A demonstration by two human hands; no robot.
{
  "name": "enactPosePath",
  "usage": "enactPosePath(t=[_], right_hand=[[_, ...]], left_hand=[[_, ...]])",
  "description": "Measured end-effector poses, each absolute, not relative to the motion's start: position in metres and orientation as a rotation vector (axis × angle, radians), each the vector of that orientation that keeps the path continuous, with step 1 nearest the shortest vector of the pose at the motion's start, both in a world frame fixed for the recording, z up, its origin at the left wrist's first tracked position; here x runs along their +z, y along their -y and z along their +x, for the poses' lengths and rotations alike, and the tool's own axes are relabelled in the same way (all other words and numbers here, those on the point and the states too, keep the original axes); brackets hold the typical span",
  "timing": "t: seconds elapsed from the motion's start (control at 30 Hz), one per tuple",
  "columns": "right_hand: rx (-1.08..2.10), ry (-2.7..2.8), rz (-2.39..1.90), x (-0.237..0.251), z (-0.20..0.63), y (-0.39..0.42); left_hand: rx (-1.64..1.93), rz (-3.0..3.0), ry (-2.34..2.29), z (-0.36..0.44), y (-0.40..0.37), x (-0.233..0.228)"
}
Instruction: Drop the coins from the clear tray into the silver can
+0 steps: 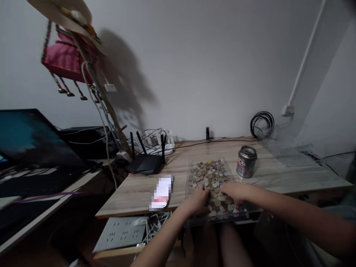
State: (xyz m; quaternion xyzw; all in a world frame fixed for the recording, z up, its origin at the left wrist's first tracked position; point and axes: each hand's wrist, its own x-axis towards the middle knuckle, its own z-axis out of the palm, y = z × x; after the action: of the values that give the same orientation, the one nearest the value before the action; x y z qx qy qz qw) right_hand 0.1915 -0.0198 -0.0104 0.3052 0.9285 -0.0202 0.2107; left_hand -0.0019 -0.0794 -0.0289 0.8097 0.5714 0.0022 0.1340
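A shallow clear plastic tray [190, 193] lies at the front edge of the wooden desk, with many coins [213, 174] spread over it in a loose single layer. My left hand [200, 200] rests over the tray's left front part, its fingers bent and apart among the coins. Opposite it, my right hand [233, 191] reaches in from the right, with fingers bent down at the coins and spread. The coins right under both hands are partly hidden. A metal tin can [246, 162] with a slotted lid stands upright behind my right hand.
A white paper [163, 191] lies left of the tray. Behind it stands a black router [146, 163] with antennas. A small black bottle [207, 134] is by the wall, and a coiled black cable [261, 125] leans there. A power strip [122, 233] sits below the desk edge; a laptop [36, 137] is far left.
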Motion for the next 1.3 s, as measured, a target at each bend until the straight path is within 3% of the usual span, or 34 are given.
enactPosePath(t=[0.17, 0.43, 0.6, 0.8, 0.9, 1.0, 1.07, 1.17, 1.3], right_hand=[[-0.207, -2.556, 0.846, -0.015, 0.199, 0.014], [-0.548, -2.597, 0.867, -0.025, 0.202, 0.023], [-0.600, -2.711, 1.042, -0.022, 0.201, 0.016], [-1.578, -2.609, 1.402, -0.014, 0.198, 0.000], [-1.761, -2.651, 1.534, -0.006, 0.206, -0.012], [-1.520, -3.016, 1.784, 0.016, 0.236, -0.042], [-1.047, -3.181, 2.134, 0.034, 0.264, -0.069], [-0.366, -2.953, 2.525, 0.050, 0.301, -0.101], [-0.006, -2.794, 2.558, 0.048, 0.304, -0.098]], left_hand=[[-0.048, 2.211, -1.628, -0.001, 0.076, -0.024], [0.432, 2.038, -1.633, 0.026, 0.074, -0.036], [0.876, 1.162, -1.325, 0.057, 0.057, -0.038], [0.927, 0.429, -0.813, 0.080, 0.049, -0.035], [0.987, 0.308, -0.734, 0.085, 0.044, -0.035], [1.055, 0.303, -0.809, 0.085, 0.035, -0.034], [1.115, 0.311, -0.879, 0.083, 0.028, -0.032], [1.196, 0.326, -0.922, 0.079, 0.019, -0.031], [1.280, 0.342, -0.943, 0.079, 0.008, -0.027]])
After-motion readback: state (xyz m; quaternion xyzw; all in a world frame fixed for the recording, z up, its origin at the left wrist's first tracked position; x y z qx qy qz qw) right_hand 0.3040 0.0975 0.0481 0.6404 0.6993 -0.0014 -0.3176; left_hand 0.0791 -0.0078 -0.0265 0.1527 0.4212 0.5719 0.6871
